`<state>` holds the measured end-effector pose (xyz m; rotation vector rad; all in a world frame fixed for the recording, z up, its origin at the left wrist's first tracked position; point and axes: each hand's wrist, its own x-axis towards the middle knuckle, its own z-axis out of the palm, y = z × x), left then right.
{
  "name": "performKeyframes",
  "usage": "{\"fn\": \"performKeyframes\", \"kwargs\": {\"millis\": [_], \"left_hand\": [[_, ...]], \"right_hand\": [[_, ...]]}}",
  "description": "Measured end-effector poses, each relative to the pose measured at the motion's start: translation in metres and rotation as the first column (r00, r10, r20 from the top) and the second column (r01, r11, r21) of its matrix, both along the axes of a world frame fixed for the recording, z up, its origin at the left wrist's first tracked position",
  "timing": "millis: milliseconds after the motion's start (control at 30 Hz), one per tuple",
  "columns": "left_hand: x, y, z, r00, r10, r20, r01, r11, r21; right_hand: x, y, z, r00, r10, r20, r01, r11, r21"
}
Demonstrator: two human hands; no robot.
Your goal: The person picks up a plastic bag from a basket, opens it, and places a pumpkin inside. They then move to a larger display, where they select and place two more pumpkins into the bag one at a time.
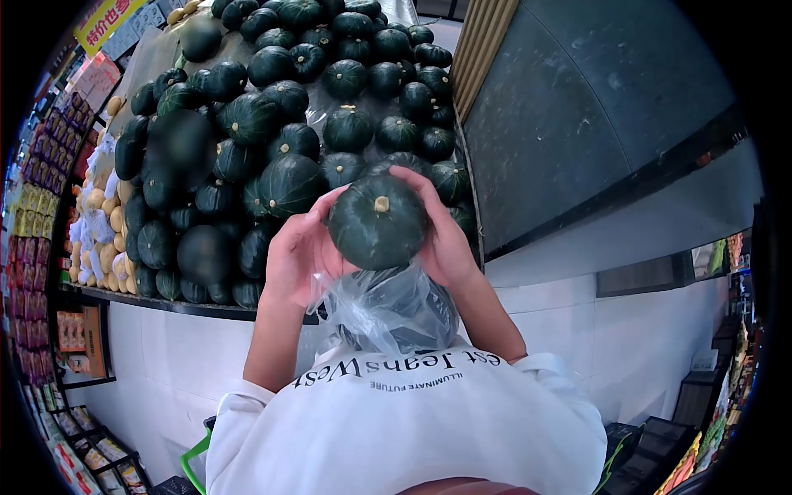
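Note:
Between my two hands is a dark green pumpkin (378,227), its pale stem facing the camera. My left hand (299,256) and my right hand (441,235) wrap round its opposite sides, the fingertips near its far edge. Just below it, against my white shirt, is a clear plastic bag (394,309) with something dark and round inside. The bag's upper edge lies close to both palms. How the bag is supported is hidden.
Many more pumpkins (293,183) are heaped on the stand ahead. Yellowish produce in white netting (103,223) lies at its left end. A dark panel (569,107) rises at the right. Packaged goods (37,247) line the far left, and green basket handles (195,454) show beside me.

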<state>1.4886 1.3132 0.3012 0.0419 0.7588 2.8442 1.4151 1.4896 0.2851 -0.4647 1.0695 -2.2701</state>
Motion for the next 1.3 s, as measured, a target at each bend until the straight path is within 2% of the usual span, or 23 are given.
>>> {"fn": "performKeyframes", "kwargs": {"millis": [233,467,733,867,933,1000,1133,1300], "left_hand": [[0.004,0.012,-0.005,0.997,0.08,-0.011,-0.08,0.986,-0.146],[0.012,0.019,-0.005,0.994,0.092,-0.062,-0.109,0.904,-0.412],[0.002,0.034,0.014,0.988,0.141,-0.056,-0.149,0.834,-0.532],[-0.026,0.036,0.023,0.993,0.103,-0.058,-0.115,0.727,-0.677],[-0.045,0.04,0.029,0.997,0.047,-0.058,-0.074,0.741,-0.668],[-0.067,0.046,0.036,0.998,0.027,-0.058,-0.057,0.768,-0.638],[-0.099,0.049,0.034,0.996,0.023,-0.085,-0.076,0.717,-0.693],[-0.139,0.038,0.022,0.983,0.166,-0.084,-0.172,0.64,-0.749]], "right_hand": [[0.007,0.002,-0.005,0.999,-0.028,0.023,0.028,1.0,0.009],[0.015,0.009,-0.009,0.999,-0.034,-0.038,0.034,0.999,0.0],[0.017,0.016,-0.006,0.993,-0.11,-0.047,0.109,0.994,-0.017],[0.005,0.018,0.001,0.976,-0.198,-0.088,0.196,0.98,-0.033],[-0.01,0.018,0.005,0.955,-0.274,-0.114,0.266,0.961,-0.081],[-0.024,0.018,0.009,0.936,-0.348,-0.057,0.343,0.936,-0.082],[-0.049,0.015,0.013,0.901,-0.432,-0.04,0.43,0.902,-0.049],[-0.093,-0.006,0.002,0.9,-0.432,-0.063,0.431,0.902,-0.03]]}}
